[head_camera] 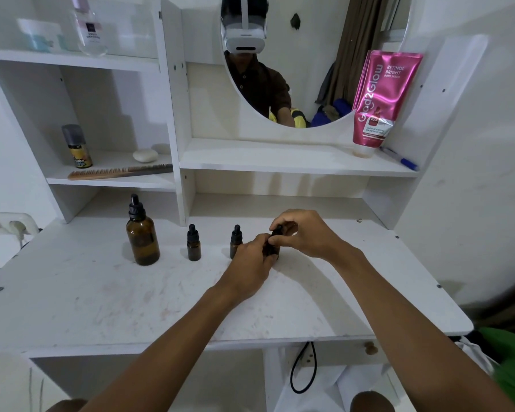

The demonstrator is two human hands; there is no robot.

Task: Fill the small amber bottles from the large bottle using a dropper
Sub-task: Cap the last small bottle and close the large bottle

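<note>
A large amber bottle with a black dropper cap stands at the left of the white tabletop. To its right stand two small amber bottles, one free and one partly behind my left hand. My left hand grips the body of a third small amber bottle, mostly hidden. My right hand pinches that bottle's black dropper cap from above.
A shelf unit with an oval mirror rises behind the tabletop. A pink tube and a blue pen rest on the middle shelf. A comb, a spray can and a soap bar occupy the left shelf.
</note>
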